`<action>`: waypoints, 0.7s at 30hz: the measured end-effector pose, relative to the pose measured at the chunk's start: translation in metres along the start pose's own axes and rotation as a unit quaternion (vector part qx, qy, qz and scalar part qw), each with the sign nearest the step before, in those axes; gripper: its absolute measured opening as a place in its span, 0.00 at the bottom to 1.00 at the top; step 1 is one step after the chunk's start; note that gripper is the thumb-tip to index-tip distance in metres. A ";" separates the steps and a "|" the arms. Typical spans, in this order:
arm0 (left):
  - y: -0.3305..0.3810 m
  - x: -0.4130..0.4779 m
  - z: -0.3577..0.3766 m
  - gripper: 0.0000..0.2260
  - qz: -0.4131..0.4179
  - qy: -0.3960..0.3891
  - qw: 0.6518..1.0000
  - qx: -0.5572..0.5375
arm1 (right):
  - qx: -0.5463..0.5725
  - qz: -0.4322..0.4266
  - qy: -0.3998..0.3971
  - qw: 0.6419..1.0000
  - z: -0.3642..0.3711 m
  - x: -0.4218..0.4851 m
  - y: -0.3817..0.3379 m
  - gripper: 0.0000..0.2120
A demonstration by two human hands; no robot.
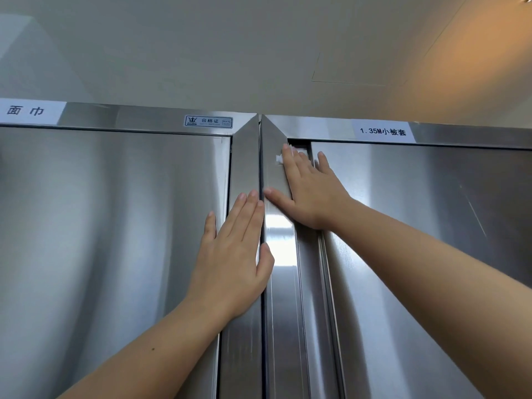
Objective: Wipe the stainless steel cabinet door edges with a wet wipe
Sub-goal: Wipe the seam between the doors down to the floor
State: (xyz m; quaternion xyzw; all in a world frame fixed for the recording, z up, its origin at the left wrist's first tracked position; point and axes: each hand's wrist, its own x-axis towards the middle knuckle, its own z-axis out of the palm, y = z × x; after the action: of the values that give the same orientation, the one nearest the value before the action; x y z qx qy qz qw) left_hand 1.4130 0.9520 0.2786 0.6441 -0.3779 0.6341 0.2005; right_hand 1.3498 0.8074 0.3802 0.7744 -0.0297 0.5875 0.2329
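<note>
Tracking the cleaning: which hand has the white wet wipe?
The right hand: its fingers press the white wet wipe onto the stainless steel cabinet edge; the left hand lies on bare metal.

Your right hand (312,192) lies with straight fingers over the white wet wipe (278,159), pressing it on the right cabinet's frame (273,139) by the right door's (431,240) top corner. At seven o'clock from it, your left hand (233,249) rests flat on the left cabinet's frame (244,156), beside the seam.

Two hands (230,249) (312,194), two cabinet doors (115,240) (431,226), three labels (31,110) (208,121) (383,131), one wet wipe (278,159).
</note>
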 end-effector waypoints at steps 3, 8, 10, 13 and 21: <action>0.001 0.000 -0.001 0.32 0.002 0.005 1.000 -0.007 | 0.032 0.020 -0.001 0.999 -0.001 0.009 -0.003 0.38; 0.001 0.000 -0.001 0.31 0.004 0.010 1.000 -0.001 | 0.030 -0.009 -0.001 1.000 0.008 -0.022 -0.007 0.39; 0.001 -0.001 -0.001 0.31 0.003 0.012 1.000 0.002 | 0.016 -0.016 -0.014 1.000 0.006 -0.025 -0.006 0.41; 0.001 -0.001 0.000 0.31 0.002 0.008 1.000 0.004 | 0.010 0.007 -0.020 1.000 -0.001 -0.006 -0.005 0.39; -0.001 -0.004 0.002 0.31 0.005 0.000 1.000 0.018 | 0.054 0.023 -0.002 0.998 0.006 -0.010 -0.010 0.36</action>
State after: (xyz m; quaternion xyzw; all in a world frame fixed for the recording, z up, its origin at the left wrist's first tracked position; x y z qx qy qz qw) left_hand 1.4155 0.9521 0.2748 0.6454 -0.3698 0.6420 0.1859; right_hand 1.3551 0.8112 0.3666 0.7863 -0.0161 0.5916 0.1774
